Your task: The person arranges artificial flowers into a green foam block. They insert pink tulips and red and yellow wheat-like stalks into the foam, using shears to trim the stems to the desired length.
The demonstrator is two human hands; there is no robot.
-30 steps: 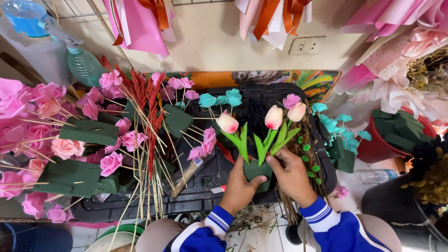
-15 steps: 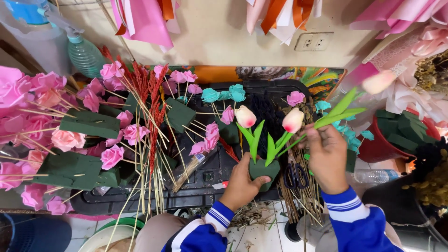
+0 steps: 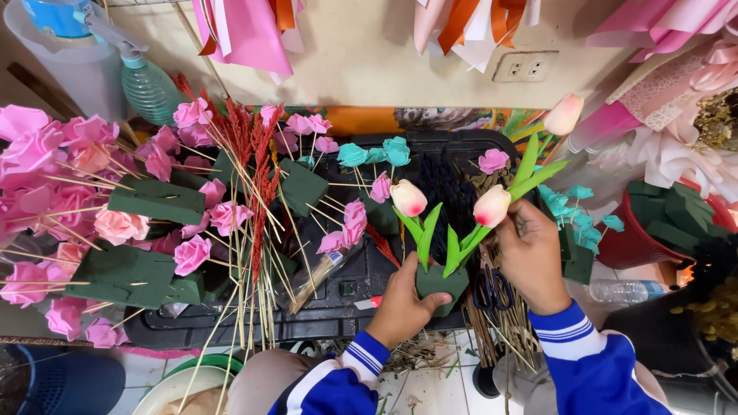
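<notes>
Green foam block (image 3: 440, 280) gripped in left hand (image 3: 403, 303), two pink-cream tulips (image 3: 408, 198) standing in it. Right hand (image 3: 532, 257) now pinches third tulip's stem (image 3: 538, 157), lifted up and away to right; a second ago all three stood together in block.

A florist's craft workshop: paper roses (image 3: 192, 253) stuck in green foam blocks (image 3: 157, 201), with ribbons (image 3: 469, 23) hanging above.

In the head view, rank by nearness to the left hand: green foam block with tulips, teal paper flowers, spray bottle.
1. Green foam block: held in the left hand.
2. Teal paper flowers: above, mid-tray.
3. Spray bottle: far upper left.
</notes>
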